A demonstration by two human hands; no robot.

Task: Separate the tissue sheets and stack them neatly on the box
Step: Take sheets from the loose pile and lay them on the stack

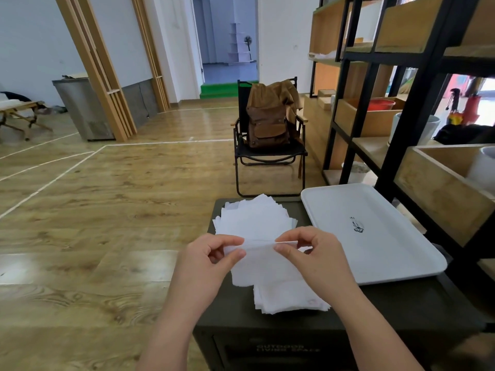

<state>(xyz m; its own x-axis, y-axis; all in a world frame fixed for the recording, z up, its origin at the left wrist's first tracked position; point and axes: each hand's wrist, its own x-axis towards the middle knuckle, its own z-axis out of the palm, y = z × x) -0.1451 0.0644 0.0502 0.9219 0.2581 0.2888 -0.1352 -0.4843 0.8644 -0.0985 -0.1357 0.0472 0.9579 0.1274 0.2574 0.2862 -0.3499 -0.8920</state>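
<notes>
A dark green box (401,311) stands in front of me. At its far left lies a fanned pile of white tissue sheets (254,218). A second stack of white tissue (289,298) lies near the front, under my hands. Between my hands hangs a white tissue sheet (261,261), held above the box. My left hand (211,261) pinches its top edge on the left with thumb and forefinger. My right hand (313,253) pinches the same edge on the right.
A white tray (375,231) with a small dark logo lies on the box's right half. A black folding chair (267,153) with a brown backpack stands behind the box. Black-framed wooden shelves (407,145) rise on the right. Wood floor stretches to the left.
</notes>
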